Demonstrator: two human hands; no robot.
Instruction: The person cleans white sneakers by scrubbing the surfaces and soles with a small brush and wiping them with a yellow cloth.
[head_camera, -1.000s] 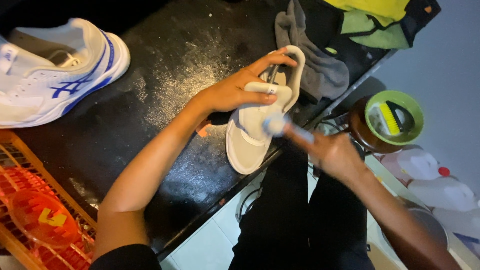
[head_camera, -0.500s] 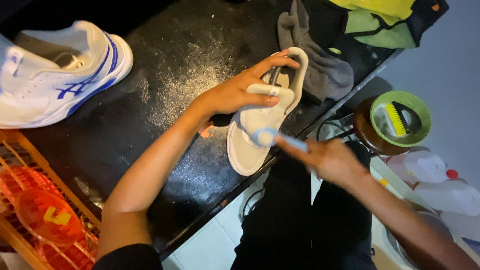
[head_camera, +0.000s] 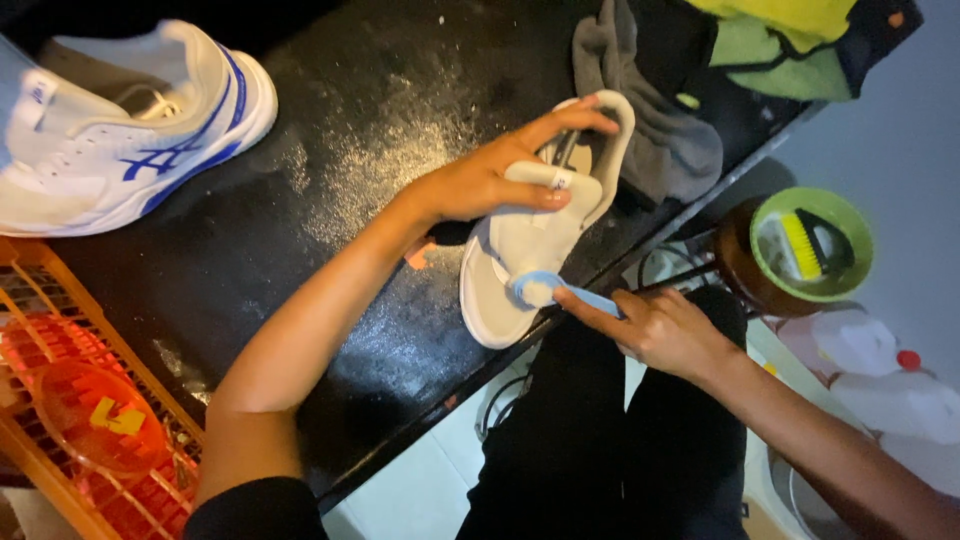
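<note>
My left hand (head_camera: 495, 178) grips the upper part of a white flip-flop sandal (head_camera: 510, 285) that lies on the black table (head_camera: 380, 130) near its front edge. In my right hand (head_camera: 660, 330) is a small light-blue brush (head_camera: 545, 291), and its head presses on the sandal's sole near the heel. The sandal's strap shows between my left fingers.
A white sneaker with blue stripes (head_camera: 120, 130) sits at the far left of the table. A grey cloth (head_camera: 660, 130) lies beyond the sandal. A green bowl (head_camera: 835, 225) with a yellow brush stands at right. An orange crate (head_camera: 90, 420) is at lower left. White jugs (head_camera: 890, 390) stand at right.
The brush in my right hand has slid down the sole from near the middle toward the heel end. My left hand has kept its hold on the sandal.
</note>
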